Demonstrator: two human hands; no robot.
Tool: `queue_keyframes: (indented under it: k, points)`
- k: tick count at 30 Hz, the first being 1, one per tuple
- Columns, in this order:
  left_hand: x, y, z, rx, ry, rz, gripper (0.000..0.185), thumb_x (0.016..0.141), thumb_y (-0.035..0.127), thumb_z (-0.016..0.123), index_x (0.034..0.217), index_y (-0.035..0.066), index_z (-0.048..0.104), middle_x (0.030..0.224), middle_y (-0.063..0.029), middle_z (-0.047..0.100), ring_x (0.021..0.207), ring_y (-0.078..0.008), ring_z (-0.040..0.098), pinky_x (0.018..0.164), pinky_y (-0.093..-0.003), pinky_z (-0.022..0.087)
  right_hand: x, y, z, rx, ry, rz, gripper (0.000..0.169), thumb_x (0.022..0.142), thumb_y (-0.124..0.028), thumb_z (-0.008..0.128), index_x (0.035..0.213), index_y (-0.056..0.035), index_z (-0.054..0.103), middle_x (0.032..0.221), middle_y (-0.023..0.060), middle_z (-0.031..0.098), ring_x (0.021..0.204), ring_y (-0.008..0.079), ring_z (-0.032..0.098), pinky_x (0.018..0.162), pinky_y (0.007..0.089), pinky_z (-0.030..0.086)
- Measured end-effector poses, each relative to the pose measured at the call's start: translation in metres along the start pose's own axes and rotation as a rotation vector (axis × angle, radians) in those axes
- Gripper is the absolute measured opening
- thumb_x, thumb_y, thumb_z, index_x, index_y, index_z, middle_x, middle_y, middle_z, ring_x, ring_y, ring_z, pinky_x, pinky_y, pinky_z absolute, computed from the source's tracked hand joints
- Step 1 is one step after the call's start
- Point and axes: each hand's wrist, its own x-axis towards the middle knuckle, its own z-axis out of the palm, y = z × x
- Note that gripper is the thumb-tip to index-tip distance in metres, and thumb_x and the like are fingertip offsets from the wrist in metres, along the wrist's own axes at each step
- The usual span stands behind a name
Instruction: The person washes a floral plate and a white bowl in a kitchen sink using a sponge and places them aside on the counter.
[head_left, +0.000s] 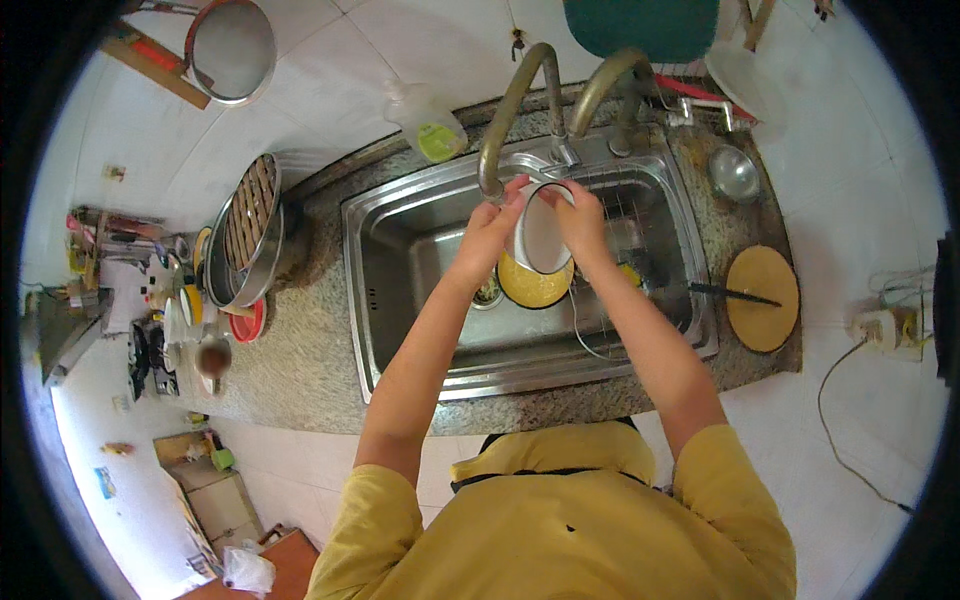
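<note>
Over the stainless steel sink (420, 300), my left hand (487, 229) and my right hand (583, 225) hold a white bowl with a dark rim (547, 236) between them. The bowl is tilted, close under the spout of a curved faucet (499, 150). Whether water runs is unclear. Below the bowl, a yellow round dish (536, 285) rests in the sink beside the drain strainer (487, 294), which has bits in it. A wire rack (622, 217) sits in the right part of the sink, partly behind my right forearm.
A soap bottle (435, 135) stands behind the sink. Left on the granite counter are steel pots with a slatted rack (251, 217) and a red lid (247, 322). At right lie a round board (761, 300), a dark-handled utensil (739, 294) and a metal bowl (733, 172).
</note>
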Motion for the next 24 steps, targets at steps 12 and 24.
queue_keyframes:
  k: [12, 24]
  points:
    - [0.011, -0.026, 0.007, -0.461, 0.061, 0.067, 0.034, 0.09, 0.014, 0.046, 0.122, 0.005, 0.052, 0.11, -0.0062, 0.058, 0.095, -0.0146, 0.056, 0.081, -0.0268, 0.045, -0.01, 0.058, 0.025, 1.192, -0.603, 1.022, 0.035, 0.085, -0.041, 0.048, 0.085, -0.0068, 0.055, 0.063, 0.0096, 0.056, 0.037, 0.0125, 0.042, 0.028, 0.0197, 0.027]
    - [0.008, -0.042, 0.005, -0.127, 0.337, 0.255, 0.037, 0.087, 0.009, 0.053, 0.124, 0.005, 0.048, 0.113, -0.0058, 0.055, 0.099, -0.0146, 0.054, 0.086, -0.0283, 0.042, -0.009, 0.06, 0.046, 1.167, -0.355, 0.888, 0.028, 0.085, -0.039, 0.048, 0.085, -0.013, 0.058, 0.069, 0.0039, 0.06, 0.048, 0.0142, 0.053, 0.031, 0.0232, 0.036]
